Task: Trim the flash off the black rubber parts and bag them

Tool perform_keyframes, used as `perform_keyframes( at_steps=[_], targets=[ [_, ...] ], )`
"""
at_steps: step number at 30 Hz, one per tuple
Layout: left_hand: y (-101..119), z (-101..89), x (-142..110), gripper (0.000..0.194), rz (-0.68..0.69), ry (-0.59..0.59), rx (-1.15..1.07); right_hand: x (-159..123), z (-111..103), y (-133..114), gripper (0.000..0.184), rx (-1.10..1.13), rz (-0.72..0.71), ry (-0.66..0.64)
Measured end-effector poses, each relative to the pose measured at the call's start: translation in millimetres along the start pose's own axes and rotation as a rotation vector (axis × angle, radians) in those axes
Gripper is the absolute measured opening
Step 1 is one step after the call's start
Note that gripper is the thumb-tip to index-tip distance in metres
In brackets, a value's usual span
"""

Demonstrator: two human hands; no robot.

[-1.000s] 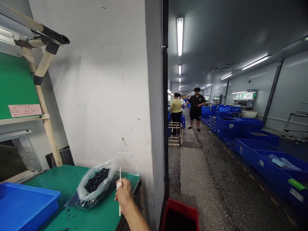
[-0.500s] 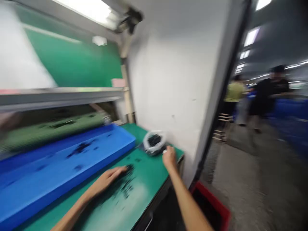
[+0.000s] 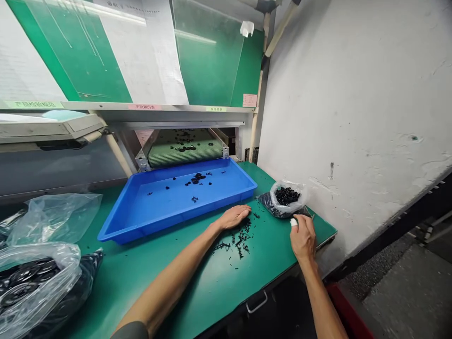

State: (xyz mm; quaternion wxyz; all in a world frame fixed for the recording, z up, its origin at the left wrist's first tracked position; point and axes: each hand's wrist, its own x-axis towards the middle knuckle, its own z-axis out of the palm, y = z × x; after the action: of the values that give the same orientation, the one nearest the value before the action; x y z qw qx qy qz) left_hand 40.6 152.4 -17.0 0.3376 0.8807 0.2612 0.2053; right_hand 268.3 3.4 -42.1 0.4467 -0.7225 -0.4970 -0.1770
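Note:
My left hand (image 3: 234, 216) lies low on the green tabletop, fingers stretched out together, between the blue tray and a scatter of small black parts (image 3: 242, 242). My right hand (image 3: 303, 238) is closed, its fingers curled by the near side of a clear plastic bag (image 3: 302, 200). White wrapping (image 3: 294, 222) covers one fingertip. Whatever the right fingers may pinch is hidden. The bag stands with its mouth open, filled with small black parts (image 3: 286, 195).
A blue tray (image 3: 151, 230) holds a few black pieces beneath the end of a green conveyor belt (image 3: 190, 157). At the left, another plastic bag (image 3: 67, 263) contains black rings. A white wall (image 3: 349, 117) borders the right, above a red bin (image 3: 348, 310).
The view has swung left and sharpened, bringing the left bag into sight. The left hand stays near the scattered parts and the right hand near the small bag.

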Motion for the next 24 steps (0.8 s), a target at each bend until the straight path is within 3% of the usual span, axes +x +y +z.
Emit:
perform_keyframes(
  at_steps=[2, 4, 7, 9, 11, 15, 20, 24],
  targets=[
    [1, 0.2, -3, 0.056, 0.019, -0.041, -0.018, -4, 0, -18, 0.034, 0.089, -0.074, -0.073],
    [4, -3.5, -6, 0.055, 0.008, -0.068, -0.069, -6, 6, -39, 0.039, 0.166, -0.138, -0.238],
    [14, -15.0, -13, 0.057, -0.089, -0.048, -0.240, -2, 22, -68, 0.040, 0.196, -0.140, -0.446],
    [24, -21.9, -25, 0.059, -0.186, 0.056, -0.277, 1, 33, -82, 0.037, 0.148, -0.092, -0.464],
    [30, -25.0, -44, 0.059, -0.302, 0.175, -0.177, 2, 41, -91, 0.030, 0.094, -0.062, -0.488],
    [22, -15.5, -73, 0.050, -0.490, 0.303, 0.025, -3, 52, -103, 0.014, 0.044, -0.097, -0.558],
    [32, 19.4, -76, 0.061, -0.478, 0.289, 0.041, -22, 44, -117, 0.014, 0.154, -0.208, -0.620],
    [56, 26.1, -80, 0.066, -0.429, 0.268, 0.021, -33, 31, -109, 0.015, 0.326, -0.232, -0.619]
  ],
)
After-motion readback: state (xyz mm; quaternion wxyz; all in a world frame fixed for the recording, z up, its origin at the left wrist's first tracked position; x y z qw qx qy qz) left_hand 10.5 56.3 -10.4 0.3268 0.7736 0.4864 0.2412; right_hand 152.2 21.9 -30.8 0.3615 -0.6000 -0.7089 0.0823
